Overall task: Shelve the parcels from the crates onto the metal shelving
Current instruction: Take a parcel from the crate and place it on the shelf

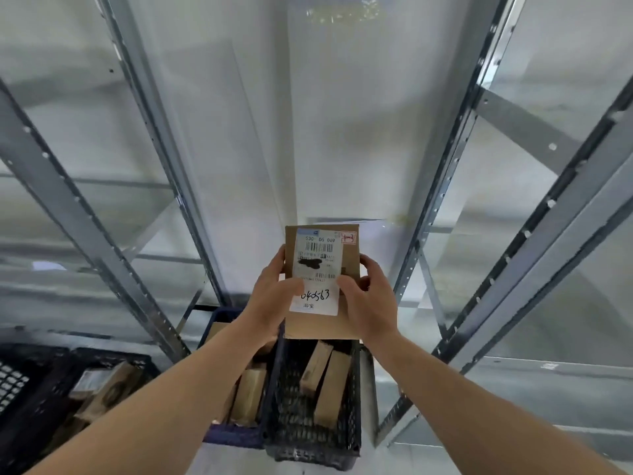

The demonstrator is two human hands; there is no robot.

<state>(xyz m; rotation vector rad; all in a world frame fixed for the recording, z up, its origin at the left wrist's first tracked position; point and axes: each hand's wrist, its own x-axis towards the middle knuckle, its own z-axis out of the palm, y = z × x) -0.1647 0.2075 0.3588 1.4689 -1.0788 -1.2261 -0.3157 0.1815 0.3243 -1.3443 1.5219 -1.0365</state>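
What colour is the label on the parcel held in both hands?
White, with black barcodes and handwriting, on the brown cardboard parcel; the head view shows it.

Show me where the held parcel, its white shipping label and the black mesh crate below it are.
held parcel [347, 325]: head view, on the bare cardboard below the label.
white shipping label [317, 255]: head view, on its printed middle.
black mesh crate [291, 402]: head view, on its near mesh wall.

Between the two inner perforated uprights [161, 159] of the metal shelving [442, 186] a broad open bay rises ahead. Below, dark mesh crates [318, 426] packed with upright cardboard parcels [332, 389] block the floor. Diagonal braces [524, 125] cross the right-hand bay.
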